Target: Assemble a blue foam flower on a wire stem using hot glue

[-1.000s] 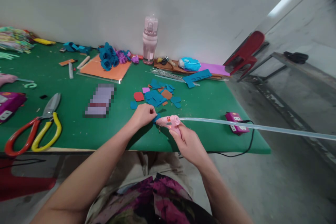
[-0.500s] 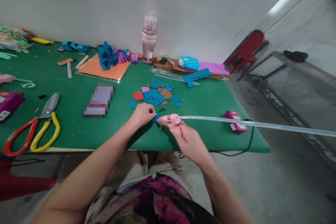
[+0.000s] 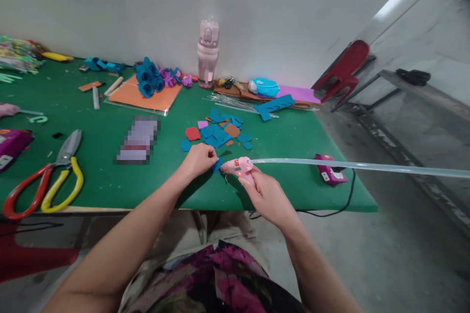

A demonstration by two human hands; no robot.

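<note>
My left hand (image 3: 199, 159) pinches a small blue foam piece (image 3: 218, 164) near the front edge of the green table (image 3: 110, 176). My right hand (image 3: 268, 195) grips a pink glue gun (image 3: 237, 167) whose nozzle points left and meets the blue piece. A long clear glue stick (image 3: 360, 168) juts from the gun's back far out to the right. Just beyond my hands lies a heap of blue, red and brown foam cut-outs (image 3: 217, 132).
Big red-and-yellow shears (image 3: 47, 176) lie at the left front. A pink bottle (image 3: 206, 54), blue foam roses (image 3: 149, 77) on an orange sheet and a blue pouch (image 3: 263, 88) stand along the back. A magenta power strip (image 3: 329, 170) with a black cord sits at the right edge.
The glue gun has tipped slightly, so the far end of the glue stick has risen. Both hands stay in place on the blue piece and the gun.
</note>
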